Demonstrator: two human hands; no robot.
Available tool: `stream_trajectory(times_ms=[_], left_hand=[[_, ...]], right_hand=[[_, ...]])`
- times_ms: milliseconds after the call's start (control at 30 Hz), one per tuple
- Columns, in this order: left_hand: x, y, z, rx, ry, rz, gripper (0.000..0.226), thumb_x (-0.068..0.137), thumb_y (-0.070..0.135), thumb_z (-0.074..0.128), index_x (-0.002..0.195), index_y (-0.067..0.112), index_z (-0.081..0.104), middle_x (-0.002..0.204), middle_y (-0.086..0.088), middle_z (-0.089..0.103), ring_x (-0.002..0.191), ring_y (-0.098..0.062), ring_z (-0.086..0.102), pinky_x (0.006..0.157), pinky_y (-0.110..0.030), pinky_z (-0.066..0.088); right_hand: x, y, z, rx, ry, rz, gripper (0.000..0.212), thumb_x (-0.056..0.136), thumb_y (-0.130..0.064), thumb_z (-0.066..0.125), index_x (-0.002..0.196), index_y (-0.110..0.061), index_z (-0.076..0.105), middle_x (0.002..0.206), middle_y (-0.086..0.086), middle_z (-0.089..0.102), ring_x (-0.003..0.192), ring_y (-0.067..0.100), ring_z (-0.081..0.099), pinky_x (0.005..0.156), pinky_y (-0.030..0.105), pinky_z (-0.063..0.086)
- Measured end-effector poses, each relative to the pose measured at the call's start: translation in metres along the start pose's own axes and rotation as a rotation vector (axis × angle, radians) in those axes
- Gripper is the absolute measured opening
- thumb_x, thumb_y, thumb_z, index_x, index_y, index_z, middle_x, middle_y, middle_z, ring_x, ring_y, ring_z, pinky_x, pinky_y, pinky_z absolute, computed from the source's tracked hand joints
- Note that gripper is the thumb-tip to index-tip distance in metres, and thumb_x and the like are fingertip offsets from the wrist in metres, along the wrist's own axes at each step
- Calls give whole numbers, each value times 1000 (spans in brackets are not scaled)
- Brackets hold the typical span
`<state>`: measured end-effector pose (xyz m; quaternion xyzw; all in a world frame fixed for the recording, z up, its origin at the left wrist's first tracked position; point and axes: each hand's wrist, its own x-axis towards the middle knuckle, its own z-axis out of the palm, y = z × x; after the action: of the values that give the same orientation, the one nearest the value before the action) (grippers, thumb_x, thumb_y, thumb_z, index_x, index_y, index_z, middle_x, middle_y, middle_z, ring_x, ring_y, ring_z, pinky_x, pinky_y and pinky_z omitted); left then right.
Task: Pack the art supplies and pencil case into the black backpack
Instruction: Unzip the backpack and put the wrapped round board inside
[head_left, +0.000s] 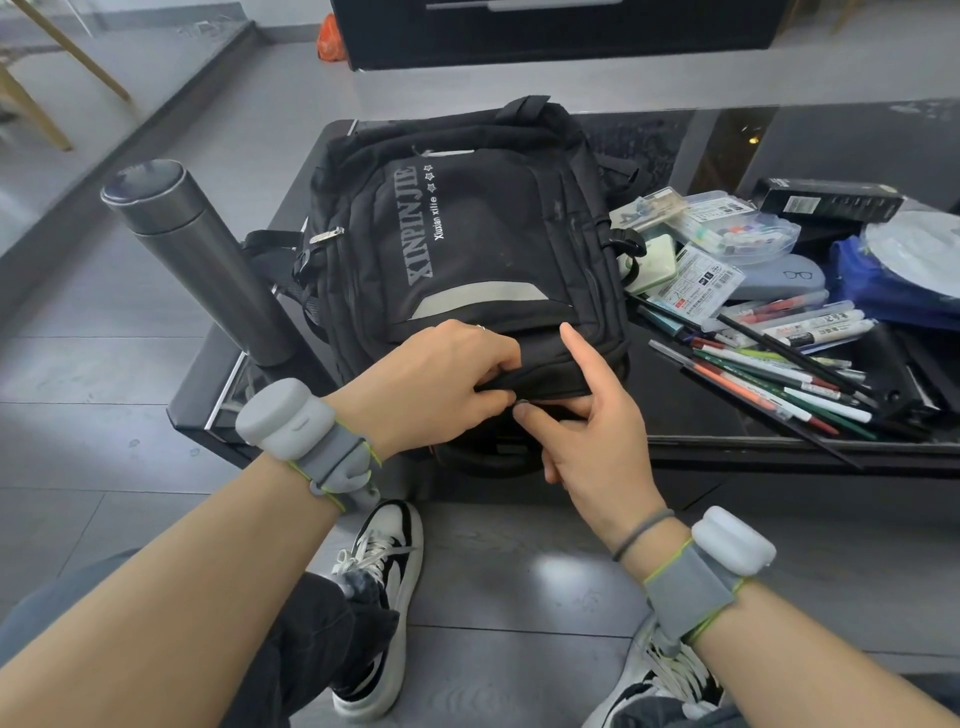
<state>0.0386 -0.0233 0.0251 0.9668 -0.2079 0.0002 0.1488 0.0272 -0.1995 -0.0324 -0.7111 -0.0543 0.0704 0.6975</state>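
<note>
The soft, limp black backpack (467, 249) sagged as the left hand (431, 384) gripped its fabric edge and the right hand (587, 415), at five o'clock, pinched the zipper pull (523, 402).

The left hand (436, 384) covers part of the front pocket edge of the black backpack (467, 249), and its fingertips are hidden behind the fabric fold. The small metal thing at the right hand's (587, 415) thumb is too small to tell clearly. The printing on the packets (691, 280) is too small to read. The blue bag (883, 291) and the white round thing (919, 244) on it are cut off by the right edge. The backpack hides the tabletop (727, 431) under it.
</note>
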Motion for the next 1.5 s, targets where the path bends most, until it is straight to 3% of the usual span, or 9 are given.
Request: stream_trajectory(times_ms=[233, 533, 667, 933, 1067, 1133, 1300, 1500], left_hand=[[2, 0, -1, -21, -38, -17, 31, 89, 28, 67, 75, 32, 39, 61, 10, 42, 66, -8, 42, 64, -31, 32], [2, -5, 0, 15, -39, 20, 24, 91, 33, 63, 80, 31, 42, 70, 8, 50, 74, -16, 46, 68, -37, 43], [2, -6, 1, 10, -31, 29, 21, 92, 35, 62, 82, 31, 44, 72, 10, 49, 75, -16, 46, 69, -36, 43], [1, -5, 2, 11, -56, 20, 25, 93, 35, 62, 80, 31, 41, 74, 10, 50, 77, -18, 50, 71, -39, 47], [0, -10, -2, 44, -42, -2, 23, 92, 34, 63, 83, 31, 41, 77, 8, 53, 78, -19, 51, 73, -41, 49], [-1, -15, -7, 31, -35, -16, 24, 91, 32, 64, 81, 30, 42, 71, 7, 52, 73, -17, 48, 71, -41, 49], [-2, -8, -6, 76, -64, -20, 21, 87, 31, 64, 80, 27, 44, 69, 8, 47, 72, -16, 46, 68, -39, 49], [7, 10, 8, 86, -54, -61, 33, 94, 58, 48, 87, 25, 50, 79, 10, 49, 83, -17, 53, 69, -35, 42]], right_hand=[[0, -1, 5, -22, -27, 4, 79, 83, -6, 72, 142, -48, 40, 71, 17, 70, 37, 28, 51, 44, 25, 43], [0, -2, -4, 22, 58, -27, 74, 81, -4, 76, 136, -45, 47, 74, 5, 75, 36, 19, 41, 43, 25, 38], [1, 0, -6, -13, 111, -65, 66, 79, -9, 78, 125, -50, 54, 82, 0, 77, 40, 14, 46, 56, 24, 42], [-6, 2, -8, -63, 149, -67, 53, 81, -9, 78, 124, -35, 61, 83, -7, 77, 47, 12, 49, 56, 25, 49], [6, -2, -22, 88, 257, -4, 45, 81, -3, 76, 119, -25, 64, 78, -1, 74, 43, 11, 42, 47, 21, 38], [11, -6, -35, 139, 296, 34, 49, 82, -2, 74, 123, -25, 61, 80, 1, 74, 40, 14, 38, 39, 21, 34], [8, -9, -42, 64, 166, 59, 64, 82, 0, 72, 135, -29, 50, 79, -2, 67, 39, 17, 40, 37, 21, 33], [14, -11, -40, -6, 100, 30, 76, 81, -2, 74, 145, -29, 43, 81, 3, 67, 42, 19, 44, 39, 21, 37]])
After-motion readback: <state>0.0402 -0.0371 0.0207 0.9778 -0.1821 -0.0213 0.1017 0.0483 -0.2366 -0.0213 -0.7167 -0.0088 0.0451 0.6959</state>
